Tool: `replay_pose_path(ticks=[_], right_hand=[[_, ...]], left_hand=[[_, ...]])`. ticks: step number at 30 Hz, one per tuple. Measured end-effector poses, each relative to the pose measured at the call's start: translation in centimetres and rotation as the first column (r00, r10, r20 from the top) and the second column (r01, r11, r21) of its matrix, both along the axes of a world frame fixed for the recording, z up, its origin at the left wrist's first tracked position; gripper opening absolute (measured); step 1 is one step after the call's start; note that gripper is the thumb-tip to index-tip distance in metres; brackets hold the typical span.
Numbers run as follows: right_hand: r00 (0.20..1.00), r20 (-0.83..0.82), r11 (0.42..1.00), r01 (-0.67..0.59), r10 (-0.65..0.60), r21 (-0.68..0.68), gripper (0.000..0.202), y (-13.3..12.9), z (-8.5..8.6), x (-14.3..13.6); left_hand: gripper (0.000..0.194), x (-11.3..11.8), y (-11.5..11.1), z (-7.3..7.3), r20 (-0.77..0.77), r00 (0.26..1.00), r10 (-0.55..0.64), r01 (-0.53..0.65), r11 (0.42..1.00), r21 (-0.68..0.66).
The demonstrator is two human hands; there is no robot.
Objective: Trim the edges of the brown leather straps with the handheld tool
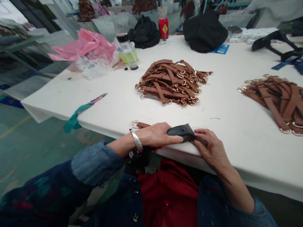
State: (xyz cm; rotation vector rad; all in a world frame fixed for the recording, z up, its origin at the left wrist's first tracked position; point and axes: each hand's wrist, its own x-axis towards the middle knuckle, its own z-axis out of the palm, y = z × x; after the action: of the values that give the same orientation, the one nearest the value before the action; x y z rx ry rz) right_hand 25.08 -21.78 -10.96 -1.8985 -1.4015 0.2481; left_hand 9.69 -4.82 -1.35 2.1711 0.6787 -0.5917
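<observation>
My left hand (157, 135) is wrapped round a black leather-like piece (181, 130) at the table's front edge, thumb lying along its near side. A small dark stud shows on the piece's upper face. At its right end, the fingertips and thumb of my right hand (209, 146) pinch the edge; whether something small is between them is hidden. Just beyond my left wrist lies a brown strap (143, 125) with a metal buckle, partly covered by that hand. Part of the black piece is hidden under my left palm.
A pile of brown straps with gold-coloured rings (170, 82) lies mid-table, and another strap pile (279, 97) at right. Pink-handled scissors or snips (98, 98) with green cloth (75, 116) lie left. Behind stand a glass bottle (129, 53), pink bag (90, 45) and red bottle (163, 26).
</observation>
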Motion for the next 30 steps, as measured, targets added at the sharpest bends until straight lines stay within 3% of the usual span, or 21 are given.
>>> replay_pose_path(ticks=[4,8,14,21,25,30], right_hand=[[0.999,0.048,1.000,0.001,0.000,-0.025,0.021,0.4,0.3,-0.3],[0.994,0.110,1.000,-0.003,0.005,-0.021,0.016,0.9,0.7,-0.6],[0.998,0.052,0.999,0.039,-0.039,-0.001,0.005,0.7,1.2,-1.4],[0.995,0.061,0.987,-0.082,0.075,0.136,0.014,-1.0,0.7,-1.9],[0.998,0.025,0.988,-0.064,0.061,0.141,0.022,-1.7,0.5,-1.9],[1.000,-0.012,0.993,-0.023,0.024,0.116,0.015,-1.6,0.6,-1.5]], left_hand=[[0.056,-0.5,1.3,-0.5,0.106,0.991,0.076,-0.083,0.995,0.062],[0.057,-2.9,2.2,-0.3,0.049,0.987,0.156,-0.157,0.987,0.017],[0.056,-5.2,1.6,0.4,0.002,0.982,0.191,-0.190,0.980,-0.056],[0.057,-4.4,0.1,0.8,-0.031,0.995,0.092,-0.095,0.988,-0.120],[0.056,-4.0,-0.4,0.5,-0.028,0.999,0.028,-0.033,0.982,-0.185],[0.056,-2.8,-0.6,0.7,-0.045,0.999,-0.010,0.002,0.985,-0.171]])
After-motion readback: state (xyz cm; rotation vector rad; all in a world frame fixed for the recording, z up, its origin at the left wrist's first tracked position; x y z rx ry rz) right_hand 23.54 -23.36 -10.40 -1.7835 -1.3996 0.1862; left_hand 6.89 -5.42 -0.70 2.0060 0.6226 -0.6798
